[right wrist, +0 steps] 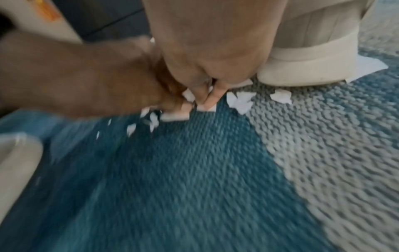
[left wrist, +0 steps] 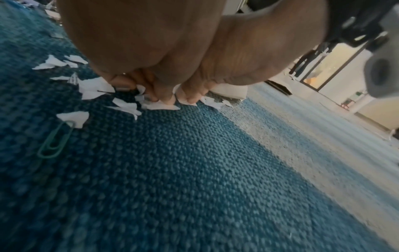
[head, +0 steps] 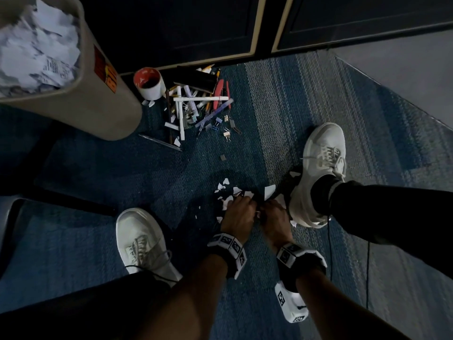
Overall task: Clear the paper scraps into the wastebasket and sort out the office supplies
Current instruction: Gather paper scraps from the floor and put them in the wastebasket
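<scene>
Our forearms reach down from the bottom of the head view, each wrist banded with a marker cuff, and our hands meet on the carpet (head: 257, 99) between our two white sneakers. Our left hand (head: 239, 212) has its fingers curled down onto the paper scraps (head: 231, 192), fingertips (left wrist: 166, 100) gathering torn white pieces against the blue pile. Our right hand (head: 274, 214) sits just beside it, touching it, with its fingers (right wrist: 207, 100) bent in a pinch on a small white piece. Both hands are narrow, closed around scraps rather than spread flat.

More scraps lie loose around the fingers, some just beside the right sneaker (head: 321, 173), one larger piece tucked under its sole edge. A green paper clip (left wrist: 55, 139) lies on the carpet near the left hand, touching one scrap. The left sneaker (head: 142, 241) stands well apart to the left.

Farther out, we see the heap of office supplies (head: 196, 106): pens, markers, binder clips and red-handled pliers (head: 221, 94), all tangled on the carpet before a dark cabinet (head: 183, 28). A white cup (head: 150, 83) with a red inside stands at the heap's left edge. The beige wastebasket (head: 98, 94) rises at upper left, already holding crumpled white paper.
</scene>
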`<state>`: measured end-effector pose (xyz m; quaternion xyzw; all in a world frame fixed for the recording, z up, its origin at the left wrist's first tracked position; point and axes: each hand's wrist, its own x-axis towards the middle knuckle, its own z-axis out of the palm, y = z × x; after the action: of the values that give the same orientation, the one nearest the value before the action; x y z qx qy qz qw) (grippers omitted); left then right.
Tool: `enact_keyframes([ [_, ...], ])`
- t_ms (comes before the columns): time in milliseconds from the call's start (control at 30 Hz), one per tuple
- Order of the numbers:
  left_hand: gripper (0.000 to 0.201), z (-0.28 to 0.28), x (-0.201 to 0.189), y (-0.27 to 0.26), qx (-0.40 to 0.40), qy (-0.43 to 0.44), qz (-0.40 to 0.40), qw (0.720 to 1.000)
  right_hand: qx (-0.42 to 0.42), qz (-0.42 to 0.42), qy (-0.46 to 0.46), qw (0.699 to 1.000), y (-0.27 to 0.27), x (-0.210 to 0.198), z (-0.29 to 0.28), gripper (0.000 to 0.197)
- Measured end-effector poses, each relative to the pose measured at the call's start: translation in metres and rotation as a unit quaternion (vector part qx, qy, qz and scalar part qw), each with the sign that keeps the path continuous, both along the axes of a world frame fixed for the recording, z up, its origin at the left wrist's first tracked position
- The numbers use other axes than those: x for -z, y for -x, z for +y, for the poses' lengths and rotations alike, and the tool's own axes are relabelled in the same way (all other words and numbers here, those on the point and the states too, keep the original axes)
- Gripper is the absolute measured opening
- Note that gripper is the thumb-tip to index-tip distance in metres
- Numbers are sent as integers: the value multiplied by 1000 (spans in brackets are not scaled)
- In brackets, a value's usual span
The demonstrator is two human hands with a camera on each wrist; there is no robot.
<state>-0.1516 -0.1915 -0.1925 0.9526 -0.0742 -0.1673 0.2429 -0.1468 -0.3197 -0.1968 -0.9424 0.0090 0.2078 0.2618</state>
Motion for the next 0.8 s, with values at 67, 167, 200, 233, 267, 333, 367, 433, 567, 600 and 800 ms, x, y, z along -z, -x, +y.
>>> enact_keyframes([
  [67, 25, 1, 0, 4, -17, 18, -1, 1000, 30, 8, -34, 999, -9, -6, 2, 15],
  [167, 26, 11, -3, -2, -76, 52, 48, 995, 137, -28, -98, 985, -25, -12, 2, 17],
  [200, 19, 18, -4, -7, -119, 76, 55, 988, 149, -22, -90, 985, -31, -14, 2, 29],
  [233, 14, 26, -6, -12, -167, 115, 51, 978, 133, -6, -63, 989, -36, -15, 1, 47],
  [267, 12, 34, -7, -15, -214, 154, 35, 964, 111, 8, -22, 994, -39, -16, 2, 61],
  [333, 5, 49, -6, -22, -270, 183, 12, 945, 76, -1, 30, 997, -40, -14, 4, 74],
  [367, 3, 55, -5, -24, -282, 181, 17, 942, 63, -14, 46, 997, -39, -9, 4, 70],
  [433, 15, 63, 1, -24, -294, 174, 40, 939, 39, -29, 51, 998, -36, 1, 6, 47],
  [567, 36, 67, 10, -11, -239, 132, 48, 961, -9, -61, -7, 998, -34, 5, 14, 5],
  [600, 37, 66, 9, -7, -221, 105, 52, 968, -21, -61, -6, 998, -33, 1, 16, 12],
  [800, 44, 63, 3, 16, -158, 82, 20, 984, -25, -12, -117, 993, -13, -4, 21, 14],
])
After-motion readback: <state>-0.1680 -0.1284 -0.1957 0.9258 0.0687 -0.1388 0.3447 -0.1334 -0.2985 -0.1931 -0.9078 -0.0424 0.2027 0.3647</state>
